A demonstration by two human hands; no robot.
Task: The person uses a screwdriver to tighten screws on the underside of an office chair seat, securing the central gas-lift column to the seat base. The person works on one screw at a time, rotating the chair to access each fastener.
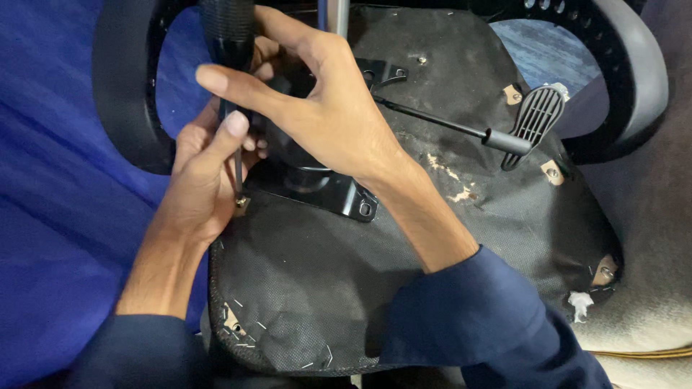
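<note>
An office chair lies upside down, its black fabric seat underside [303, 274] facing me. My right hand [317, 101] grips the black handle of a screwdriver [229, 43], held upright. Its thin shaft runs down to a brass-coloured screw [241, 204] at the corner of the black metal mounting plate [339, 196]. My left hand [205, 173] rests beside the shaft, thumb and fingers steadying it near the tip. Most of the plate is hidden under my hands.
A black adjustment lever with a ribbed paddle [533, 122] sticks out to the right. Black armrests curve at the left [122, 94] and right [634, 72]. Blue cloth [65, 216] lies to the left, beige fabric [649, 302] at the right. Torn patches dot the seat fabric.
</note>
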